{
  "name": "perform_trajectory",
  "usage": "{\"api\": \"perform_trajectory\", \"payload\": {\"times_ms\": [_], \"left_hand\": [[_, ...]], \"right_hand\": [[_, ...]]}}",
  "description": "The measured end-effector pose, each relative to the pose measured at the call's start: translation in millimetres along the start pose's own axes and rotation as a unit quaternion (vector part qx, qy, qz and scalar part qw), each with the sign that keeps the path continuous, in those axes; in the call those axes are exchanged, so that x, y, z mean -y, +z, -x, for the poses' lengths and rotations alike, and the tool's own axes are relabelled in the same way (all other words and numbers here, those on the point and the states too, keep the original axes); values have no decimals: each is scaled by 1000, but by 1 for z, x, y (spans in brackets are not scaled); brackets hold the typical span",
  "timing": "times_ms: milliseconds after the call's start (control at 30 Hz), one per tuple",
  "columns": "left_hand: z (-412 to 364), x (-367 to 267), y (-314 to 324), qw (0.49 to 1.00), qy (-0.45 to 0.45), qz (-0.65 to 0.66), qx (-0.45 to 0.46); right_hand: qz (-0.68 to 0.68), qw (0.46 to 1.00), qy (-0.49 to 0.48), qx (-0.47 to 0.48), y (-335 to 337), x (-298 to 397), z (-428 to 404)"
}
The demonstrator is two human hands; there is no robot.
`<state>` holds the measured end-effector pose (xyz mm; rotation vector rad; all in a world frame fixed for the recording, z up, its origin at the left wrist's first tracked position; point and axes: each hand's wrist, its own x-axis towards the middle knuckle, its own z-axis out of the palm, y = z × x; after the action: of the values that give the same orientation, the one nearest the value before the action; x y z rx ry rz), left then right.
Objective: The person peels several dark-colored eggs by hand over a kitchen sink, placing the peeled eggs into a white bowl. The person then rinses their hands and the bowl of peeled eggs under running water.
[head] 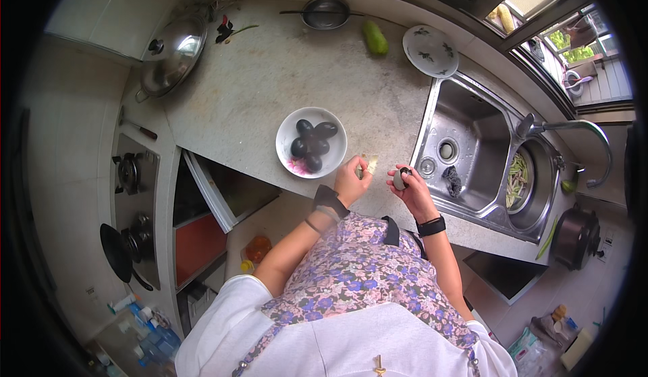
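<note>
My right hand (417, 189) holds a partly peeled preserved egg (400, 181), with grey shell at its lower side and dark egg showing near the thumb. Just left of it, at the counter's front edge, the fingers of my left hand (351, 183) are closed around a small grey-green piece that looks like eggshell (360, 173). Pale shell scraps (373, 162) lie on the counter beside these fingers. A white bowl (284, 146) stands to the left of my left hand, holding several dark peeled preserved eggs (314, 163).
On the right is a steel double sink (468, 184) with a faucet (577, 125); a black scouring pad (452, 180) lies inside. A floral plate (430, 51), a green gourd-like vegetable (375, 38) and a metal bowl (325, 12) stand behind. A lidded wok (173, 55) is at back left.
</note>
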<state>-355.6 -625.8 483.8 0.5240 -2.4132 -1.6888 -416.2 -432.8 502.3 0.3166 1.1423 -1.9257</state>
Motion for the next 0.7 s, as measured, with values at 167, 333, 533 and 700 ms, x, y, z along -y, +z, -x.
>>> {"api": "perform_trajectory", "payload": {"times_ms": [167,333,533,700], "left_hand": [[1,-14,13,989,124,-48,67],[0,-22,18,984,138,-42,108],[-3,-30,17,984,139,-59,97],[-3,-30,18,984,162,-32,72]], "right_hand": [[-138,990,-21,-20,4,-13,-11],[-212,974,-20,-80,13,-26,-20],[-258,960,29,-105,20,-24,-20],[-242,964,22,-106,20,-25,-23]]}}
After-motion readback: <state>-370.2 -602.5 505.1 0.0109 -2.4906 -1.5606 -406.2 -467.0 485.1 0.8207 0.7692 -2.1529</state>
